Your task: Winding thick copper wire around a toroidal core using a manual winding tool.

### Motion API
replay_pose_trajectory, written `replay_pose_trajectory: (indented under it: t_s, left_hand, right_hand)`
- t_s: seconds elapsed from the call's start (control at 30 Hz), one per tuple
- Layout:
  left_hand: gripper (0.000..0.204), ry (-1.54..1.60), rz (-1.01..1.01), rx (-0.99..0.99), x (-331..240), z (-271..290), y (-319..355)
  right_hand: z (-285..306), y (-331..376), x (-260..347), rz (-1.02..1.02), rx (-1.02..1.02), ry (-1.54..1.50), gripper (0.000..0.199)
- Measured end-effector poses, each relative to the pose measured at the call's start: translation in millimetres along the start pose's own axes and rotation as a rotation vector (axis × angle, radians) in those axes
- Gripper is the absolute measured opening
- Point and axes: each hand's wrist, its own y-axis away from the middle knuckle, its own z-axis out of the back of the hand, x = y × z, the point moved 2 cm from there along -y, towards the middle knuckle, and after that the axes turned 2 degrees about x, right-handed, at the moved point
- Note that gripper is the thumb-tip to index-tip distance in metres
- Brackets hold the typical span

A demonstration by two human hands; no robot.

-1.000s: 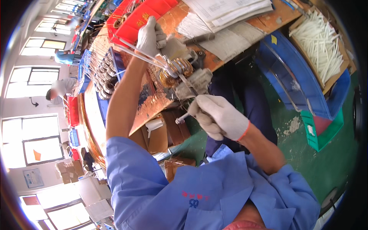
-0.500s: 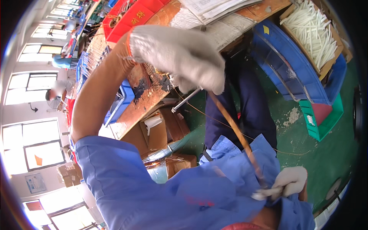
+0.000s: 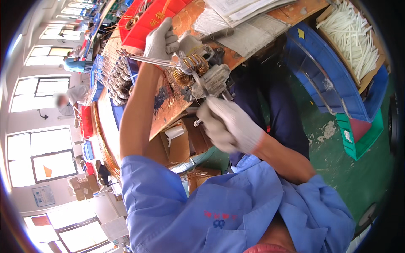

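A bench vise [image 3: 213, 82] of worn grey metal is mounted at the bench edge. A ring coil of copper wire [image 3: 195, 64] sits at its jaws, with pale wire leads [image 3: 147, 59] running off to the left. Beyond the coil is my left hand [image 3: 159, 41] in a white knitted glove; its fingers are curled, and what they grip is hidden. My right hand [image 3: 230, 126], gloved and smeared by motion, is closed around the vise handle [image 3: 197, 122] below the vise. The handle's end peeks out beside the fingers.
Several dark wound coils [image 3: 121, 82] lie left of my left forearm. A red bin [image 3: 147, 23] and papers [image 3: 236, 10] occupy the bench's far side. Blue crates [image 3: 312, 71] and a box of white strips [image 3: 352, 40] stand at right. Cardboard boxes [image 3: 177, 143] are below the bench.
A long brown strip stretched between my hands is no longer seen in them. My left hand has moved back behind the coil; my right hand has come up from my body to the vise handle.
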Motion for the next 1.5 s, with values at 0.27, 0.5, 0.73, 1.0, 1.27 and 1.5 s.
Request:
replay_pose_trajectory:
  t_s: [0.27, 0.5, 0.73, 1.0, 1.27, 1.5]
  left_hand:
    - [0.066, -1.043, -0.522, 0.854, -62.9, -112.9, 62.2]
    - [0.049, -0.686, 0.218, 1.105, -71.9, -152.1, 61.8]
    - [0.050, 0.132, 0.001, 0.331, -21.8, -10.6, -12.9]
    - [0.071, -0.562, -0.353, 0.023, -51.6, -45.6, 36.1]
    - [0.064, -1.241, 0.339, 1.353, -56.0, -178.8, 83.0]
    - [0.041, -0.259, 0.119, 0.310, -54.9, -90.9, -3.2]
  right_hand:
    - [59.0, 274.8, -39.0, -0.257, -0.135, 0.137, 0.034]
    - [75.0, 246.1, -21.5, -0.123, -0.288, 0.453, 0.036]
    - [2.7, 18.7, -8.3, -0.059, -0.022, -0.238, 0.049]
    - [37.7, 138.0, -29.6, -0.203, -0.034, 0.148, 0.043]
    - [67.9, 269.7, -20.1, -0.174, -0.363, 0.381, 0.041]
    - [57.1, 96.1, -7.4, -0.131, -0.006, 0.081, 0.046]
